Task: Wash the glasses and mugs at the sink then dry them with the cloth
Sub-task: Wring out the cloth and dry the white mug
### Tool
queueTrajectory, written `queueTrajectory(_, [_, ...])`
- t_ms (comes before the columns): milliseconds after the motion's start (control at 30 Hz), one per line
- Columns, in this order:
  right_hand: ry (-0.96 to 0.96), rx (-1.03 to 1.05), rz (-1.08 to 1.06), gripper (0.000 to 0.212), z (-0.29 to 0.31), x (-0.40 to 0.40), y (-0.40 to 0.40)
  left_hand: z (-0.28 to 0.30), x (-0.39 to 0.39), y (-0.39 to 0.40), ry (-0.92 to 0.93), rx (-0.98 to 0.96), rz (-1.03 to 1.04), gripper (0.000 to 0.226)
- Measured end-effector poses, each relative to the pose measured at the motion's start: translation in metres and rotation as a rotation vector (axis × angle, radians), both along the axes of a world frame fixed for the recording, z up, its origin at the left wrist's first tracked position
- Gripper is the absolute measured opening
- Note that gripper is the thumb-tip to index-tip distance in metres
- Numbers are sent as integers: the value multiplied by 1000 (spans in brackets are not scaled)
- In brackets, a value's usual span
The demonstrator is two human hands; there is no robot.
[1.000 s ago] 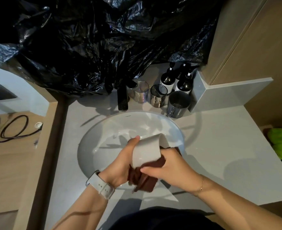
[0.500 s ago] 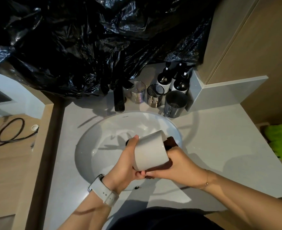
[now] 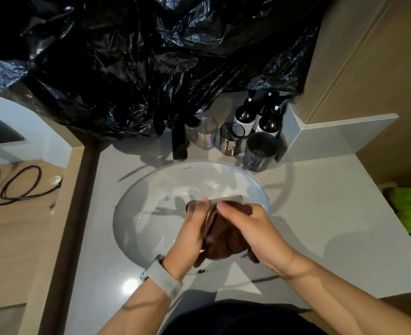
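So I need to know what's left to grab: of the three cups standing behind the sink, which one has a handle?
The dark grey mug, rightmost of the three, in front of the bottles. Its handle points toward the sink; the two glasses beside it have none.

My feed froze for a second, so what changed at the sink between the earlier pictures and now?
The white mug has been turned in the hands over the basin: its side faced up before; now little of it shows, blurred. The left hand still grips it, and the right hand keeps the brown cloth against it. The glasses and grey mug behind stayed put.
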State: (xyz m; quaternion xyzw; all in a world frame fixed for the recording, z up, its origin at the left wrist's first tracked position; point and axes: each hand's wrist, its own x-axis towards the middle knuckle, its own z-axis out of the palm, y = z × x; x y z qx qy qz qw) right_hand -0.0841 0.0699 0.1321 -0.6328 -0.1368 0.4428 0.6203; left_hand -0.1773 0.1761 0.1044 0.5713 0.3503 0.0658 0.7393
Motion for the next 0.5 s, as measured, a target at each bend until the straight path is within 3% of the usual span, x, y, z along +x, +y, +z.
queueTrajectory(67, [-369,-49,164,25,-8,-3,-5,3,6,10,65,-287,45,56])
queueTrajectory(133, [-642,-121,258,46,-19,-1,-9,1,9,20,195,-447,61,56])
queueTrajectory(200, [-746,-134,287,71,-26,3,-15,-3,12,22,254,-534,18,55])
queueTrajectory(267, [-803,-151,312,82,-31,9,-20,-9,14,20,296,-586,15,54])
queueTrajectory(367, [-860,-125,367,75,-31,14,-24,-16,13,16,285,-654,88,55])
queueTrajectory(500, [-934,-17,308,38,-31,21,-30,-24,11,23,220,-729,188,69])
